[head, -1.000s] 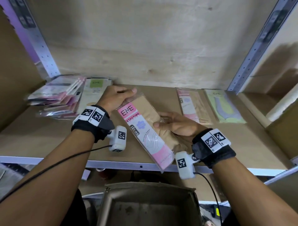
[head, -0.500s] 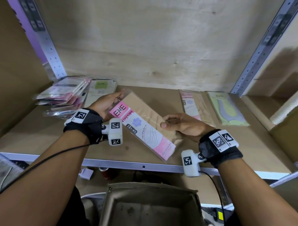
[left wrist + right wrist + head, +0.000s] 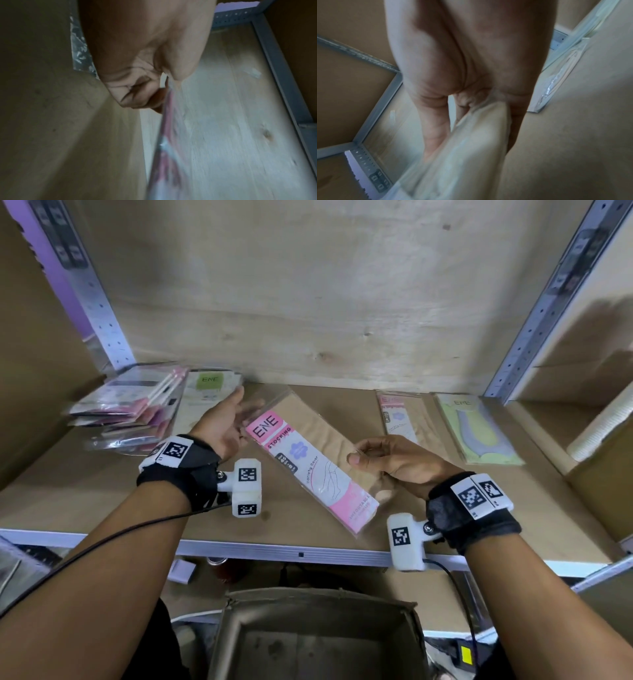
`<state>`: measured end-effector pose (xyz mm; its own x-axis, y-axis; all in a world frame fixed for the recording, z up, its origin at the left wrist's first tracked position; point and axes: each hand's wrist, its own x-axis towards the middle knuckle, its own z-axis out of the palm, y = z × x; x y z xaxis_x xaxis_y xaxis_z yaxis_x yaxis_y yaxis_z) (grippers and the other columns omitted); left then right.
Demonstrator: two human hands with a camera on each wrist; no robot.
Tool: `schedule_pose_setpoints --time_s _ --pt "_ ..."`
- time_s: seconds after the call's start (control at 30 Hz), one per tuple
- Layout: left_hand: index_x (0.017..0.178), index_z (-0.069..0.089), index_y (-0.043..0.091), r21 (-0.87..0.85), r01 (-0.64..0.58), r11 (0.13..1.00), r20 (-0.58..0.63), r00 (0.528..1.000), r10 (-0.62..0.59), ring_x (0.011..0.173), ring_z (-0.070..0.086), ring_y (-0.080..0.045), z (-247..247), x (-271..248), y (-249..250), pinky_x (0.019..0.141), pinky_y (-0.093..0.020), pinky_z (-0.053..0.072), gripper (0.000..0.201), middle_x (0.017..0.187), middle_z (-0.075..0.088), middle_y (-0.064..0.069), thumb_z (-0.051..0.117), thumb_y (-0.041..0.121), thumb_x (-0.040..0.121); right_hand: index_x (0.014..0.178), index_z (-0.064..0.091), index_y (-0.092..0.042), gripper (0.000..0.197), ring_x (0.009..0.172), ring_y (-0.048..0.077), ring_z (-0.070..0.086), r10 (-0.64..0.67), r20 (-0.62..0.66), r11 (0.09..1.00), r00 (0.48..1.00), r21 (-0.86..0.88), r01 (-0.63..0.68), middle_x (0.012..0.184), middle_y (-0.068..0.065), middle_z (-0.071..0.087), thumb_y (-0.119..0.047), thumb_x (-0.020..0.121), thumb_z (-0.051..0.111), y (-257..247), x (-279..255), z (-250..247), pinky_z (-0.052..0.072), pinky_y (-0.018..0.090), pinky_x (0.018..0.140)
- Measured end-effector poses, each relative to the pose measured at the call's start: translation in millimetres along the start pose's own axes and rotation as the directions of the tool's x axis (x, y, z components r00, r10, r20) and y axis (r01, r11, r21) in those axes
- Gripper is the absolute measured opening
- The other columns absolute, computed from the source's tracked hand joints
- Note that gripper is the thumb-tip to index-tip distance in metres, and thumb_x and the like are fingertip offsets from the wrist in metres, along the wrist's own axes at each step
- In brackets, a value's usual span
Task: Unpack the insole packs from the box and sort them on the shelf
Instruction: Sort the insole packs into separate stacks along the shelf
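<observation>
A pink-labelled ENE insole pack (image 3: 308,460) hangs slantwise just above the shelf board (image 3: 102,491), held between both hands. My left hand (image 3: 236,419) pinches its upper left corner; in the left wrist view the pack's edge (image 3: 164,135) runs out from between thumb and fingers (image 3: 145,97). My right hand (image 3: 373,457) pinches the pack's right edge, thumb on top and fingers beneath, and the right wrist view shows the pack (image 3: 471,142) close up. Below the shelf stands the open cardboard box (image 3: 315,638); its visible floor is bare.
A stack of pink packs (image 3: 130,409) lies at the shelf's back left, with a green-labelled pack (image 3: 209,395) beside it. A single pink pack (image 3: 400,419) and a green pack (image 3: 476,429) lie at the back right. Metal uprights (image 3: 92,302) flank the bay. Another carton (image 3: 603,481) stands at right.
My left hand has turned from lying over the pack's top end to pinching its corner from the side. The pack has swung a little further back and left; the right hand keeps its hold.
</observation>
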<state>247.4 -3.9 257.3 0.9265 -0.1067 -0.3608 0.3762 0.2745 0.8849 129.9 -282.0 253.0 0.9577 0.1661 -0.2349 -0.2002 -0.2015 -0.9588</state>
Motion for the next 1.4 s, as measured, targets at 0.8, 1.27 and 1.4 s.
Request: schedule_pose_setpoints --time_s 0.8,1.27,1.4 --pt "0.116 0.069 0.008 0.267 -0.191 0.945 0.339 0.936 0.093 0.089 0.074 -0.015 31 -26 -23 0.067 -0.020 0.059 0.029 0.107 0.077 -0.007 0.073 0.016 0.089 0.112 0.065 -0.003 0.037 0.076 0.024 0.072 0.135 -0.168 0.884 0.977 0.465 -0.043 0.090 0.015 0.074 -0.026 0.085 0.076 -3 10 7 0.060 0.028 0.064" --pt "0.123 0.065 0.005 0.252 -0.225 0.941 0.248 0.955 0.162 0.097 0.073 -0.019 36 -31 -23 0.072 -0.021 0.061 0.034 0.113 0.075 -0.010 0.070 0.016 0.092 0.094 0.071 -0.018 0.009 0.066 0.013 0.059 0.234 -0.085 0.791 0.968 0.596 -0.139 0.076 -0.001 0.066 -0.020 0.086 0.073 -6 10 18 0.044 0.023 0.062" --pt "0.125 0.064 0.005 0.249 -0.224 0.942 0.248 0.955 0.161 0.099 0.073 -0.019 38 -32 -23 0.071 -0.021 0.061 0.035 0.112 0.075 -0.009 0.069 0.017 0.092 0.100 0.070 -0.018 0.013 0.067 0.012 0.057 0.219 -0.091 0.801 0.971 0.585 -0.126 0.078 -0.002 0.063 -0.022 0.087 0.071 -6 11 19 0.041 0.024 0.064"
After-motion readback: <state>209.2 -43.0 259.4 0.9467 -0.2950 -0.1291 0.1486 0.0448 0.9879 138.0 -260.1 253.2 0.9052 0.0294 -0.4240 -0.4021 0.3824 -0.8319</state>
